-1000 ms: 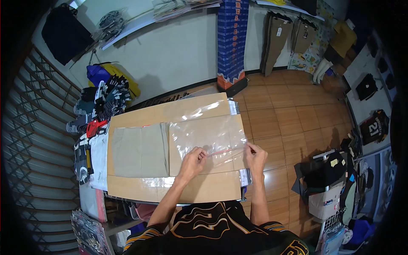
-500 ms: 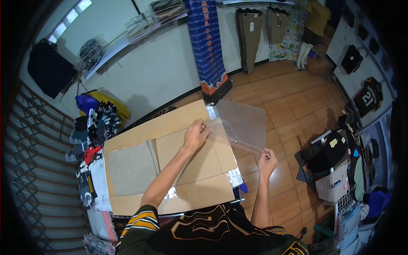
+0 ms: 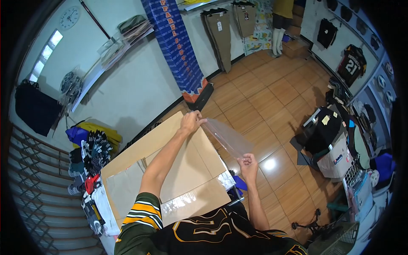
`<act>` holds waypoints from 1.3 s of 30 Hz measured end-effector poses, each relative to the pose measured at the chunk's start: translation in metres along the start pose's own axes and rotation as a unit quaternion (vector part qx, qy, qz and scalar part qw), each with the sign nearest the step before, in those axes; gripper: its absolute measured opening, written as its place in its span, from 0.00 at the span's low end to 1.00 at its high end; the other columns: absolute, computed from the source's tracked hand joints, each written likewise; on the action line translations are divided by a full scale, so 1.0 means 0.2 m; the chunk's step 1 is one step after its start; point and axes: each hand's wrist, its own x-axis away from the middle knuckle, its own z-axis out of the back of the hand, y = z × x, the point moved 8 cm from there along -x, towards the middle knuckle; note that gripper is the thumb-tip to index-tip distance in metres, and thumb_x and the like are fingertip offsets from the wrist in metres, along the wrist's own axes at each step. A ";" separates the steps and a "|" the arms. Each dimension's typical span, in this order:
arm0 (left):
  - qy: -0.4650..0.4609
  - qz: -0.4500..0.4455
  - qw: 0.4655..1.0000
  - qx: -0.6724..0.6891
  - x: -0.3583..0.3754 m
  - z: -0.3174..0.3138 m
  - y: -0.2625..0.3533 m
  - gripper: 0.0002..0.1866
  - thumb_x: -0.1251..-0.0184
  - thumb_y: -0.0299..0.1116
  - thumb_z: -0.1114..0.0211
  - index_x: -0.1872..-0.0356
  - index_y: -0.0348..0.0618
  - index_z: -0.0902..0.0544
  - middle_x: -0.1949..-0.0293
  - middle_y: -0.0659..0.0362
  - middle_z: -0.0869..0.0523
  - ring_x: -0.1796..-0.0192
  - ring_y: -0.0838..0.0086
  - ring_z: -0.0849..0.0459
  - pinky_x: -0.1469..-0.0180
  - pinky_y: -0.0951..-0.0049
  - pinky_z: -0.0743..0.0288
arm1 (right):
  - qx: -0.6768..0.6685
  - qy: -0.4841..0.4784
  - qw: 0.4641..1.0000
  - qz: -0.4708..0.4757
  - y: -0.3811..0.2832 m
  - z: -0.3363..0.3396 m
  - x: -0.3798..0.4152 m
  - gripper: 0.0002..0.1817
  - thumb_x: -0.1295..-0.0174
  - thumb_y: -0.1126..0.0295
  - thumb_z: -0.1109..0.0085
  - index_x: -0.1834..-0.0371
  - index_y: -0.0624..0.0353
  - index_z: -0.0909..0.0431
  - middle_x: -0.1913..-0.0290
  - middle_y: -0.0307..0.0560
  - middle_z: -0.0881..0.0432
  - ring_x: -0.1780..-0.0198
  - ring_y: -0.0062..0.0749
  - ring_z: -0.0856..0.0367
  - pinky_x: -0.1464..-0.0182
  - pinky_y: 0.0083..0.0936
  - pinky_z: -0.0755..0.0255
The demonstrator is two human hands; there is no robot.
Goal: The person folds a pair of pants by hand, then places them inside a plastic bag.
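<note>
Since a second ago, the clear plastic bag [image 3: 229, 138] has moved from lying over the right half of the cardboard top [image 3: 193, 170] to hanging in the air beyond its right edge, and the left hand [image 3: 192, 121] has shifted to the cardboard top's far right corner. That hand grips one end of the bag between thumb and bent fingers. Out past the right edge of the cardboard top, the right hand [image 3: 248, 163] pinches the bag's other end, its fingers curled. Between the two hands the bag stretches as a narrow, see-through, slanting strip, with the tiled floor [image 3: 263, 123] showing behind it. On the left part of the cardboard top lies a folded khaki garment [image 3: 125, 185], partly hidden by the person's left arm. Shiny clear tape [image 3: 179, 202] runs along the near side of the cardboard top. Just left of the cardboard top are a red object [image 3: 92, 183] and a pile of dark, white-striped knitted items [image 3: 97, 148]. Beyond its far edge stands a blue pillar [image 3: 176, 46] with orange lettering; well to its right, dark clothes [image 3: 325, 129] are heaped beside a white box [image 3: 335, 159].
</note>
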 end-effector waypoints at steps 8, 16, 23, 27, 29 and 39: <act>0.042 -0.012 0.996 0.082 0.08 0.07 -0.05 0.18 0.42 0.45 0.21 0.66 0.42 0.17 0.77 0.57 0.14 0.71 0.64 0.14 0.62 0.61 0.23 | 0.118 0.002 0.992 0.033 -0.12 -0.10 0.19 0.15 0.40 0.70 0.28 0.56 0.65 0.23 0.69 0.49 0.16 0.75 0.29 0.20 0.70 0.31 0.27; 0.102 -0.051 0.985 0.130 0.25 0.15 -0.14 0.15 0.38 0.41 0.24 0.64 0.40 0.16 0.76 0.57 0.14 0.74 0.66 0.15 0.64 0.64 0.21 | 0.178 0.015 0.978 0.104 -0.24 -0.16 0.35 0.11 0.41 0.71 0.31 0.59 0.61 0.23 0.76 0.47 0.18 0.80 0.34 0.22 0.74 0.33 0.29; 0.125 -0.051 0.970 0.202 0.38 0.19 -0.21 0.11 0.34 0.36 0.27 0.63 0.38 0.15 0.74 0.55 0.14 0.73 0.71 0.16 0.65 0.67 0.22 | 0.206 -0.002 0.970 0.132 -0.36 -0.25 0.51 0.10 0.42 0.71 0.33 0.60 0.60 0.24 0.75 0.49 0.17 0.78 0.38 0.20 0.73 0.36 0.27; 0.144 -0.087 0.962 0.215 0.45 0.23 -0.24 0.10 0.33 0.34 0.28 0.61 0.37 0.15 0.73 0.53 0.13 0.71 0.70 0.15 0.63 0.67 0.21 | 0.248 -0.001 0.961 0.121 -0.37 -0.31 0.60 0.10 0.42 0.69 0.33 0.62 0.59 0.24 0.74 0.51 0.16 0.74 0.46 0.16 0.69 0.39 0.24; 0.141 -0.093 0.962 0.213 0.48 0.24 -0.28 0.09 0.33 0.33 0.29 0.61 0.37 0.15 0.72 0.53 0.13 0.70 0.69 0.15 0.63 0.67 0.21 | 0.250 -0.002 0.961 0.115 -0.38 -0.35 0.65 0.10 0.42 0.69 0.33 0.62 0.59 0.24 0.74 0.52 0.16 0.73 0.48 0.15 0.68 0.40 0.23; 0.140 -0.097 0.974 0.152 0.80 0.33 -0.58 0.07 0.32 0.30 0.34 0.59 0.39 0.17 0.64 0.48 0.12 0.61 0.52 0.13 0.56 0.58 0.20 | 0.316 -0.067 0.937 0.133 -0.33 -0.68 0.99 0.08 0.40 0.67 0.37 0.65 0.60 0.21 0.77 0.53 0.16 0.73 0.56 0.15 0.67 0.48 0.23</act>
